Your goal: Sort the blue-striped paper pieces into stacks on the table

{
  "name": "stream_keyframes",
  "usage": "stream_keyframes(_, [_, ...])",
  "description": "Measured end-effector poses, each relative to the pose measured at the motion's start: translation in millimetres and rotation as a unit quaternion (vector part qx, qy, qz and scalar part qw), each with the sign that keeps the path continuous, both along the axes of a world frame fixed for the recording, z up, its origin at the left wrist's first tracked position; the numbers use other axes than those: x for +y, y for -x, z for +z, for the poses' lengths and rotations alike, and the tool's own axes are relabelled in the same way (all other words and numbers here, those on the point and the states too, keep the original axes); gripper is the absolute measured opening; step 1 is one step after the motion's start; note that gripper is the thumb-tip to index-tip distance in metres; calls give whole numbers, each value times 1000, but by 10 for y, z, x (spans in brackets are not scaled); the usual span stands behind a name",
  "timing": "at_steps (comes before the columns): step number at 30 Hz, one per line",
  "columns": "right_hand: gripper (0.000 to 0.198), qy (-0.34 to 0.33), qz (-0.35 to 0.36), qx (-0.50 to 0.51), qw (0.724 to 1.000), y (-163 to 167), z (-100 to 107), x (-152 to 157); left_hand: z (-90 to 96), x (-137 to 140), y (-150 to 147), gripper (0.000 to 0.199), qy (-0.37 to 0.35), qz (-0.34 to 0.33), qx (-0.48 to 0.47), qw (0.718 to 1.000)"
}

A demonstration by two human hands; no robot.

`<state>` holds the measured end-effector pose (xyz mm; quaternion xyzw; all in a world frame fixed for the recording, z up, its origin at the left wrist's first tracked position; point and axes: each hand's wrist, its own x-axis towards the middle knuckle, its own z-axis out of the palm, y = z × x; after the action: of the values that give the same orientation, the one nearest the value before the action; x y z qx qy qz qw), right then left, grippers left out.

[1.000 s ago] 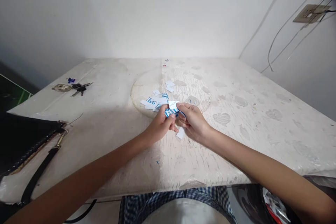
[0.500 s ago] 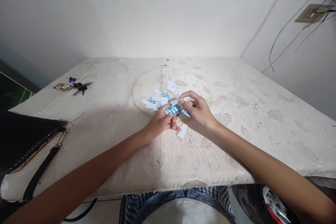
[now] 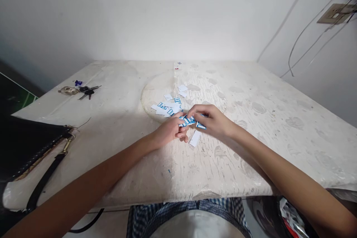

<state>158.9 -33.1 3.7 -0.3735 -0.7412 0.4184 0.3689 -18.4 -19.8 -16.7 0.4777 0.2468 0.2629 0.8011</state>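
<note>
Between my hands is a small bunch of white paper pieces (image 3: 188,120) with blue outlined shapes. My left hand (image 3: 173,129) is closed around its left side, thumb on top. The curled fingers of my right hand (image 3: 208,116) pinch its right side. One blue-outlined paper slip (image 3: 201,125) shows just under my right hand; whether it is held or lies on the table I cannot tell. A blank white slip (image 3: 195,138) lies on the table below the hands. Behind my left hand, several paper slips (image 3: 166,108) overlap in a loose pile, some with blue outlines.
The table (image 3: 125,178) has a clear plastic cover. Keys (image 3: 88,91) with a fob lie at the left, and a black bag (image 3: 33,137) with a strap rests at the left edge. Small paper pieces (image 3: 182,88) lie farther back. A wall socket (image 3: 334,13) with cables is at the right.
My right hand has lowered over the bunch, and the pale slip lifted in its fingers is no longer visible above it. My left fingers have curled in a little. The view has shifted slightly.
</note>
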Motion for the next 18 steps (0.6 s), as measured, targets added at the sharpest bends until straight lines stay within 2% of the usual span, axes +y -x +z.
stream_keyframes(3, [22,30,-6,9,999,4,35,-18,23,-37,-34,17,-20,38,43,998])
stream_keyframes(7, [18,65,-97,23,993,-22,102,18,31,-76,-57,21,-31,64,50,996])
stream_keyframes(9, [17,118,-117,43,985,-44,127,47,26,-81,-60,24,-30,73,56,995])
stream_keyframes(12, [13,199,-101,77,972,-58,152,52,16,-80,-67,34,-29,91,65,993])
stream_keyframes(15, [18,189,-88,89,974,-28,170,3,4,-74,-73,39,-29,95,74,992])
stream_keyframes(18, [14,167,-72,96,979,32,156,-54,-5,-59,-69,38,-31,81,71,994])
